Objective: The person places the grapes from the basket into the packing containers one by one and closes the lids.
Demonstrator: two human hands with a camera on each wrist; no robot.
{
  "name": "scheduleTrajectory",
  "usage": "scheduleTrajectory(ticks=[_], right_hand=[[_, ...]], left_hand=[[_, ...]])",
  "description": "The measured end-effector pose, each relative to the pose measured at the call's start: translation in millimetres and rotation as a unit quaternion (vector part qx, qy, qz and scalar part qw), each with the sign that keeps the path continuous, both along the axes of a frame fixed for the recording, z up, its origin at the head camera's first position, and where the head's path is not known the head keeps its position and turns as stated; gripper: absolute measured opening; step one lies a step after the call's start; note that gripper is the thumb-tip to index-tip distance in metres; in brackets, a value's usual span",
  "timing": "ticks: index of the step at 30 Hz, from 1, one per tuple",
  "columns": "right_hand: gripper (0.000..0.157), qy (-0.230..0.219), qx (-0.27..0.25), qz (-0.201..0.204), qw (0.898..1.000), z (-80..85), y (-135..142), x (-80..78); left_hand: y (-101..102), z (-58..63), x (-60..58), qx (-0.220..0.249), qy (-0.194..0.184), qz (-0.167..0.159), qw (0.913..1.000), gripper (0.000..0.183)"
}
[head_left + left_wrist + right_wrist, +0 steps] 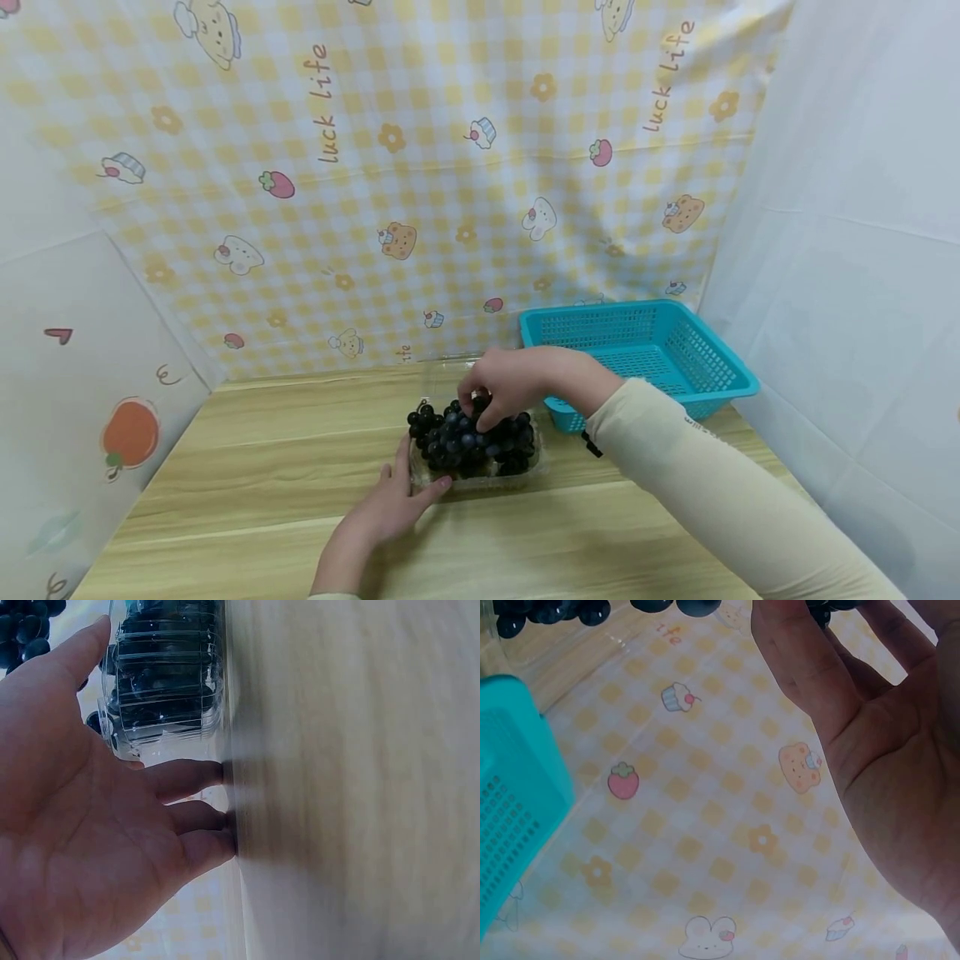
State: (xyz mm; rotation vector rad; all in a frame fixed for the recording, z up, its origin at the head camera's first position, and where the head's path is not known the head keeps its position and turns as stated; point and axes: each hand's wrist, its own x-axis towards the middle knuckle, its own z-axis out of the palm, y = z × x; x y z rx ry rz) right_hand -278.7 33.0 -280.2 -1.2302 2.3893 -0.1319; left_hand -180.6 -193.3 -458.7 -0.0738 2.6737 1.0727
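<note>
A bunch of dark grapes (457, 437) fills a clear plastic clamshell box (487, 482) on the table, its lid raised at the back. From above, my right hand (510, 383) reaches into the bunch and pinches it between thumb and fingers; the exact hold is partly hidden. My left hand (393, 500) rests at the box's front left corner, thumb along the front and fingers by the left side. In the left wrist view, fingertips (217, 774) of that hand touch the table. Grapes (697, 606) show above the right palm in the right wrist view.
A blue plastic basket (637, 362) with perforated sides stands right of the box, partly behind the right forearm. The wooden table (262, 467) meets a checked yellow curtain (337, 233) at the back and a white sheet (862, 333) on the right.
</note>
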Motion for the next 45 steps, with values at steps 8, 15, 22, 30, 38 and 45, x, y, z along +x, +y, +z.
scheduleTrajectory(ticks=[8, 15, 22, 30, 38, 45], right_hand=[[0.008, 0.017, 0.000, 0.005, 1.000, -11.3, -5, 2.1], [0.008, 0.022, 0.001, 0.010, 1.000, -12.8, -7, 3.5], [0.009, 0.025, 0.002, 0.009, 1.000, -15.0, -8, 2.7], [0.010, 0.030, 0.001, 0.012, 0.999, -17.9, -9, 2.3], [0.010, 0.031, -0.004, 0.015, 0.999, -18.7, -10, 3.4], [0.010, 0.033, -0.003, 0.011, 0.999, -20.7, -11, 2.4]], left_hand=[[2, 1.2, 2.3, 0.007, 0.003, 0.000, 1.0000, 0.116], [1, -0.1, 0.7, 0.007, 0.004, 0.001, 1.0000, 0.117], [1, 0.2, 0.3, 0.004, 0.001, 0.000, 1.0000, 0.117], [1, -0.8, -0.9, 0.006, 0.003, 0.001, 1.0000, 0.118], [2, -0.8, -0.8, 0.006, 0.005, 0.001, 1.0000, 0.120], [1, -0.1, 0.9, 0.008, 0.010, 0.002, 0.9999, 0.119]])
